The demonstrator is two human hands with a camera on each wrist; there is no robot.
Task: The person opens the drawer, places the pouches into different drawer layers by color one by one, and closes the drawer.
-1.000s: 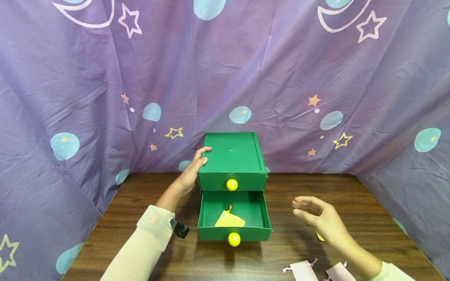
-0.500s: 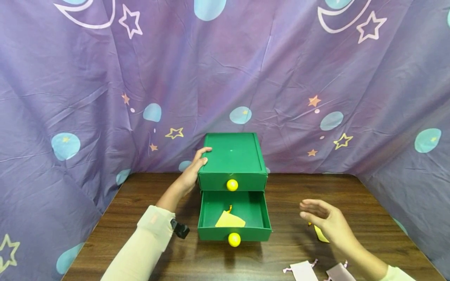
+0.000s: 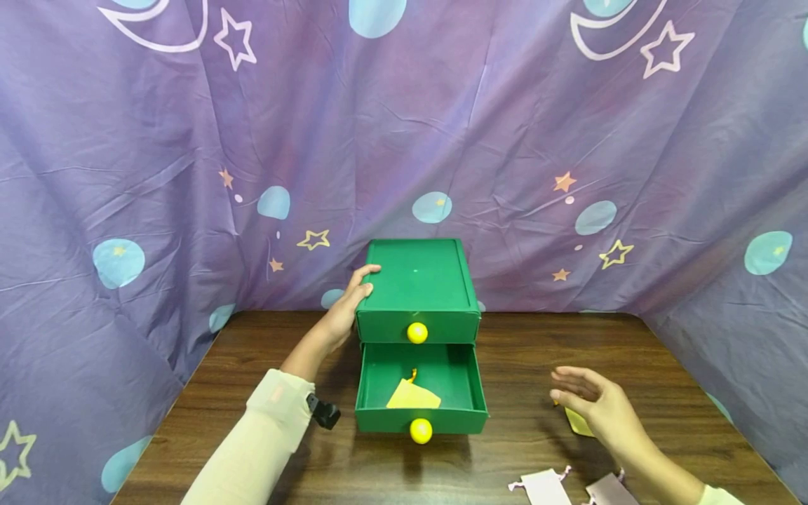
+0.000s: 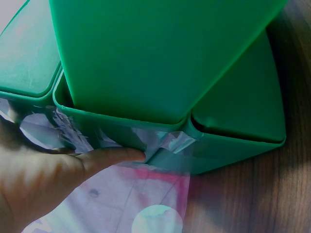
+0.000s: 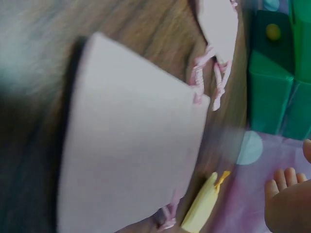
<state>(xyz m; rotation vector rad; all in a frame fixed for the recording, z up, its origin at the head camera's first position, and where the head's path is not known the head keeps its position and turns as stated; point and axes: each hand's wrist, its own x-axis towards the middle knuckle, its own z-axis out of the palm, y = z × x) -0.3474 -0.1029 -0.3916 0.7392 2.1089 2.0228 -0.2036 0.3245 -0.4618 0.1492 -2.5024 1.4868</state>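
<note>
My left hand [image 3: 341, 312] holds the left side of a green drawer cabinet [image 3: 416, 273], its fingertips bent over the top edge. In the left wrist view the thumb [image 4: 112, 158] lies along the cabinet's clear-taped wall. The lower drawer [image 3: 421, 421] is pulled out and contains a yellow drawstring pouch [image 3: 413, 395]. My right hand [image 3: 600, 407], fingers loosely curved and holding nothing, hovers at the right beside a second yellow pouch [image 3: 579, 423], partly covering it. That pouch [image 5: 201, 206] shows more fully in the right wrist view.
Two pale pink drawstring pouches, one at the front [image 3: 546, 487] and one to its right [image 3: 611, 489], lie on the brown wooden table [image 3: 517, 449]. The upper drawer [image 3: 385, 327] is closed. A purple patterned cloth [image 3: 505, 140] hangs behind.
My right hand has moved right and slightly down, toward the yellow pouch on the table. The left hand, cabinet and drawer have stayed put.
</note>
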